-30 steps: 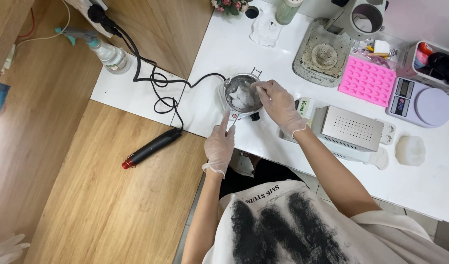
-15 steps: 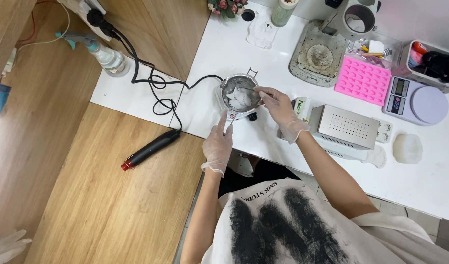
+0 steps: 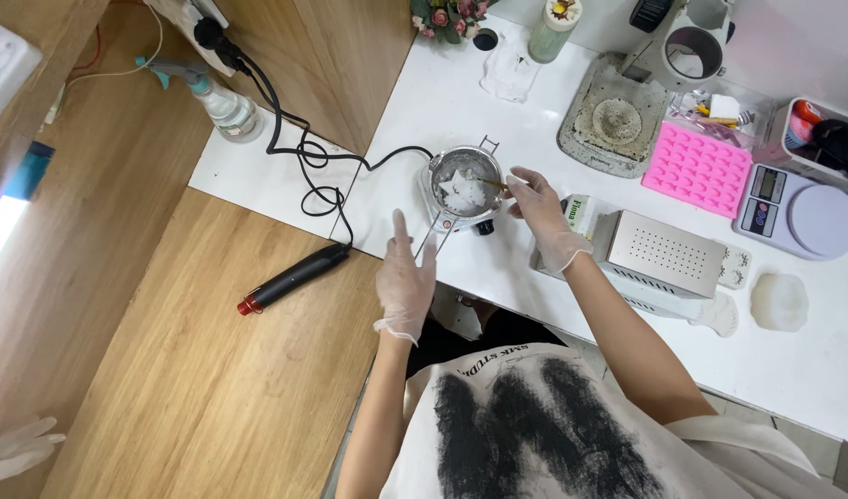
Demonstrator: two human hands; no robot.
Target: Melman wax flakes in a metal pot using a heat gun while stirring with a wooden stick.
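So the small metal pot [image 3: 463, 188] sits on a little heater base near the front edge of the white table [image 3: 424, 102], with pale chunks inside it. The right hand [image 3: 538, 208], gloved, pinches a thin stick [image 3: 491, 183] between closed fingers and pokes its tip into the pot. The left hand [image 3: 405, 275] is flat and spread wide, holding nothing, just under the pot's long handle [image 3: 428, 238], maybe touching its end, I can't really tell. Looks like it's there to keep the pot from sliding while the other hand works the stick.

A black cord [image 3: 308, 152] loops off to the left from the base, and a black heat gun [image 3: 290, 279] lies on the wooden floor, out of the way.

Packaging-wise: a small white and green box [image 3: 579, 214] lies just right of the stirring hand, beside a perforated metal box [image 3: 669, 251]. A pink mould [image 3: 697, 168] and a white scale [image 3: 798, 211] sit further right, and a spray bottle [image 3: 223, 104] with a teal trigger is at the far left corner.
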